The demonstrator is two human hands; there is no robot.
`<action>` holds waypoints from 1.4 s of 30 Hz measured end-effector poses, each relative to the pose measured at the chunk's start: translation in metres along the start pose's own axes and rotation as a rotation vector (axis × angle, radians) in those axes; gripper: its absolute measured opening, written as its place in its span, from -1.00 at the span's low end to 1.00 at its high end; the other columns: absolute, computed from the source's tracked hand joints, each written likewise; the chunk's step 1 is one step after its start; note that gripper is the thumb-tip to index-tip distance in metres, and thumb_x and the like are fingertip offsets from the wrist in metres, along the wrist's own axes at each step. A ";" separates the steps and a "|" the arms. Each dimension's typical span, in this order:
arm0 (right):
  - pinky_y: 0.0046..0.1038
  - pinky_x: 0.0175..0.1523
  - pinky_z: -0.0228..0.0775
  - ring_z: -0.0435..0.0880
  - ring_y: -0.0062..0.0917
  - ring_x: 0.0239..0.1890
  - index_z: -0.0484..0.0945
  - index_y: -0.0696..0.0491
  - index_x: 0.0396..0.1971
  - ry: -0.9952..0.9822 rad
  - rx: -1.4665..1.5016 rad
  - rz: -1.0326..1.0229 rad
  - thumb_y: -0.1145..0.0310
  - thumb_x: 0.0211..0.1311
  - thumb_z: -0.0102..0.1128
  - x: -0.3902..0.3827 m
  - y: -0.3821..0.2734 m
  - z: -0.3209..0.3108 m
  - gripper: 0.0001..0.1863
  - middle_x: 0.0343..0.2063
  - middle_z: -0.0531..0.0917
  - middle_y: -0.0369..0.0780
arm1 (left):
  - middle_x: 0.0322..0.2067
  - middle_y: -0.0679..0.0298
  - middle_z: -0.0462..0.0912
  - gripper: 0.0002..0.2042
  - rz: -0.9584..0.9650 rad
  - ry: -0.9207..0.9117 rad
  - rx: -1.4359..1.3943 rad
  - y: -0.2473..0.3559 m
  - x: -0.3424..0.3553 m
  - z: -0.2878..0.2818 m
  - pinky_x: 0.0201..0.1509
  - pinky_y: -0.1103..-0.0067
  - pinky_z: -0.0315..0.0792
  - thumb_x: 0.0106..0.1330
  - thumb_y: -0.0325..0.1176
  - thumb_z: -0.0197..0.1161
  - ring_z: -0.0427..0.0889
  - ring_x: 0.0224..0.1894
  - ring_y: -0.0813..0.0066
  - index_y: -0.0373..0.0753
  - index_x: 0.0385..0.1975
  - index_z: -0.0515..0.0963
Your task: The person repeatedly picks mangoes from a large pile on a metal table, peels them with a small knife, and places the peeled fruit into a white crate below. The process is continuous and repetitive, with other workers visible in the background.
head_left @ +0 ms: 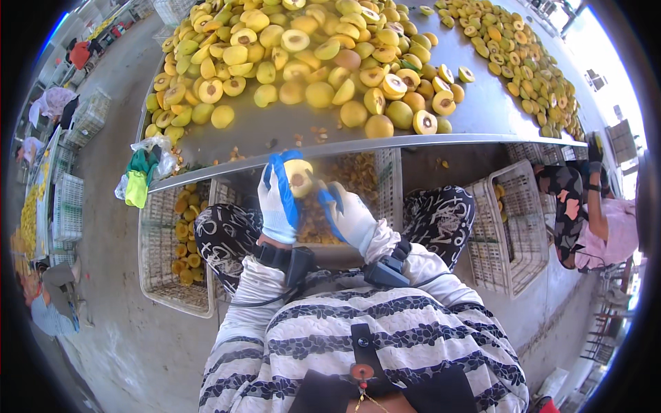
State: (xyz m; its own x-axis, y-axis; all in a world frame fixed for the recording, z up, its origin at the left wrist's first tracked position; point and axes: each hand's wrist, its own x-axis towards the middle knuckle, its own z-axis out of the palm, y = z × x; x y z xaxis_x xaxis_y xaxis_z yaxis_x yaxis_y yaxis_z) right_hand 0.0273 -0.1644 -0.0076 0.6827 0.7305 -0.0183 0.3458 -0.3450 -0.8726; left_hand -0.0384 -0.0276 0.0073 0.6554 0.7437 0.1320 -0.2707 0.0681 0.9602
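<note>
we had the left hand (279, 205) curled firmly round a halved yellow stone fruit (300, 175) by the near edge of the metal surface (258, 134). its fingers gripped the outside, probably so that the cut face was left bare and within reach of the right hand (348, 217). that one was partly closed beside the fruit, fingers bent toward it; through the haze we could not tell whether it touched the fruit or held anything. the large fruit pile (296, 51) lay just beyond the edge, placed, we judged, for an easy reach.

below, the middle crate (390, 189) stood between the knees (438, 217), holding small yellow-brown pieces (354, 171) too blurred to name; we took its spot under both hands to be for catching what fell. the left crate (155, 275), pale and latticed, held orange-yellow fruit (186, 237) stacked along one side. in the right crate (486, 234) we made out only a few yellow fruits (501, 206), with much of its inside hidden.
</note>
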 end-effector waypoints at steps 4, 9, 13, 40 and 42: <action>-0.08 -0.21 0.45 0.64 0.02 -0.29 0.44 0.10 -0.15 -0.036 0.012 0.002 0.29 0.37 0.01 0.000 0.000 0.004 -0.79 -0.41 0.65 0.06 | -0.24 0.25 0.64 -0.72 0.002 0.040 0.002 -0.003 -0.002 -0.003 -0.15 0.61 0.56 0.48 -0.23 0.08 0.63 -0.24 0.53 -0.33 -0.06 0.53; -0.08 -0.19 0.45 0.64 0.01 -0.28 0.44 0.10 -0.11 -0.067 -0.002 0.040 0.31 0.33 0.03 -0.001 0.001 0.002 -0.77 -0.41 0.65 0.07 | -0.19 0.25 0.65 -0.75 0.039 0.053 0.038 -0.011 0.000 -0.003 -0.17 0.62 0.55 0.46 -0.31 0.12 0.63 -0.24 0.54 -0.34 -0.03 0.52; -0.09 -0.20 0.45 0.65 0.01 -0.29 0.44 0.14 -0.10 -0.093 -0.138 -0.008 0.30 0.32 0.03 0.000 -0.003 0.007 -0.73 -0.42 0.64 0.10 | -0.12 0.27 0.64 -0.75 -0.136 0.178 -0.094 -0.023 -0.002 -0.001 -0.17 0.65 0.51 0.42 -0.43 0.13 0.60 -0.25 0.60 -0.36 0.04 0.50; -0.37 0.13 0.44 0.62 -0.33 0.07 0.38 0.10 0.17 0.020 0.175 -0.264 0.36 0.01 0.48 0.032 0.020 -0.047 -0.31 0.02 0.61 -0.05 | 0.03 0.13 0.56 -0.67 -0.639 -0.429 -0.476 0.006 -0.003 -0.012 0.11 0.43 0.54 0.48 -0.31 0.06 0.62 0.03 0.31 -0.39 0.11 0.42; -0.36 0.10 0.46 0.64 -0.28 0.04 0.39 0.09 0.15 0.017 0.393 -0.040 0.37 0.02 0.46 0.027 0.018 -0.039 -0.34 -0.02 0.63 -0.05 | 0.02 0.14 0.55 -0.67 -0.208 -0.407 0.062 -0.004 -0.005 -0.007 0.10 0.49 0.52 0.46 -0.31 0.13 0.59 0.03 0.35 -0.37 0.10 0.44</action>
State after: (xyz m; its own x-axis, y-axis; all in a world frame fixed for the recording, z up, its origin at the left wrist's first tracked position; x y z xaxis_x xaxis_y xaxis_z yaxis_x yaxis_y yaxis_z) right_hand 0.0767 -0.1741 -0.0051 0.6850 0.7282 0.0249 0.1021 -0.0622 -0.9928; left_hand -0.0460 -0.0272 0.0014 0.9181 0.3962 0.0087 -0.0696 0.1395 0.9878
